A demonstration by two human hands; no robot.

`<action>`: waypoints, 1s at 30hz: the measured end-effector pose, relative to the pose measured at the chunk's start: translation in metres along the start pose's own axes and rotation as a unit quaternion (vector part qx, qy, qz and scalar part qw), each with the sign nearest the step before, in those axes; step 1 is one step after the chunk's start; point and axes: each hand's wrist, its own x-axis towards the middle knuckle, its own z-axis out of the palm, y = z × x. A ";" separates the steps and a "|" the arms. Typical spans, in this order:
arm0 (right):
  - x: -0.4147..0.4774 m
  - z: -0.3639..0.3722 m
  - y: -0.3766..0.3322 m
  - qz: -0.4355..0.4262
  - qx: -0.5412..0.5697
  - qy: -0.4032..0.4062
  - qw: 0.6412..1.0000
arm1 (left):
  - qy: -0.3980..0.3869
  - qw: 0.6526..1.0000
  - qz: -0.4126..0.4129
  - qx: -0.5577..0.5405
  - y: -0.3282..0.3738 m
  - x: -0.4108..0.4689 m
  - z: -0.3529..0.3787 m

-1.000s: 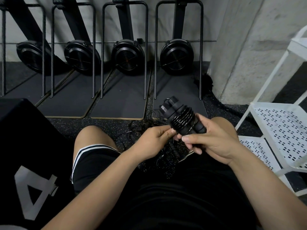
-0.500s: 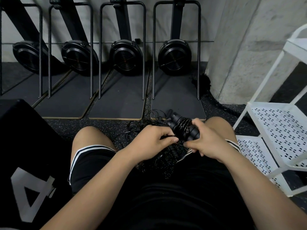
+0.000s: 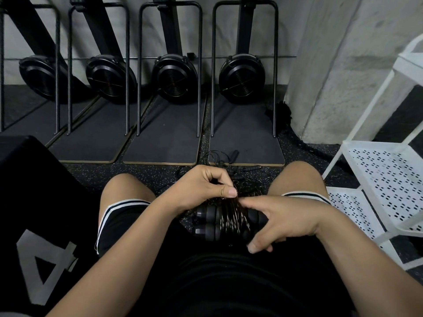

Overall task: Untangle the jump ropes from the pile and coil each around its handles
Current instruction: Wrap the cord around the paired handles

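Evidently finishing one coil; tangled pile [image 3: 225, 167] noted on floor [image 3: 137, 177] at near edge of mat [image 3: 245, 145]; wound jump rope [image 3: 225, 221] held over lap; right hand [image 3: 288, 221] clamped round handles [image 3: 207, 213]; left hand [image 3: 201, 188] pinching its loose end; next, likely: tuck end under a turn, tension kept.

The coiled jump rope [image 3: 229, 221] lies crosswise between the hands. Its two thick black handles [image 3: 207, 223] sit side by side, their butt ends poking out below the left hand [image 3: 203, 188] and their other ends gripped in the right hand [image 3: 283, 220]. Thin, glossy dark cable [image 3: 230, 217] is wound in many close turns round the middle of both handles, and its top strands reach up to the left hand's pinching thumb and fingers. Beyond both hands lies the pile [image 3: 225, 164], a loose tangle of thin black rope with a few slim handles sticking out.
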 end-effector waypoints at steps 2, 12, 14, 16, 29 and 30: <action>-0.007 -0.003 -0.004 -0.028 0.030 -0.005 0.999 | -0.005 1.000 0.001 -0.030 0.000 0.001 0.002; -0.011 -0.011 -0.005 -0.203 0.179 0.139 0.952 | 0.149 0.985 0.002 -0.081 0.001 0.006 0.049; -0.006 -0.010 -0.005 -0.207 0.214 0.179 0.938 | 0.168 0.985 -0.012 -0.044 0.003 0.007 0.053; 0.001 -0.009 -0.006 -0.201 0.229 0.212 0.929 | 0.188 0.981 -0.025 -0.025 0.005 0.007 0.056; 0.023 -0.006 0.001 -0.097 0.063 0.328 0.938 | 0.225 0.963 -0.118 0.089 -0.008 0.010 0.051; 0.025 -0.006 0.002 -0.100 0.064 0.343 0.932 | 0.236 0.960 -0.109 0.100 -0.010 0.011 0.050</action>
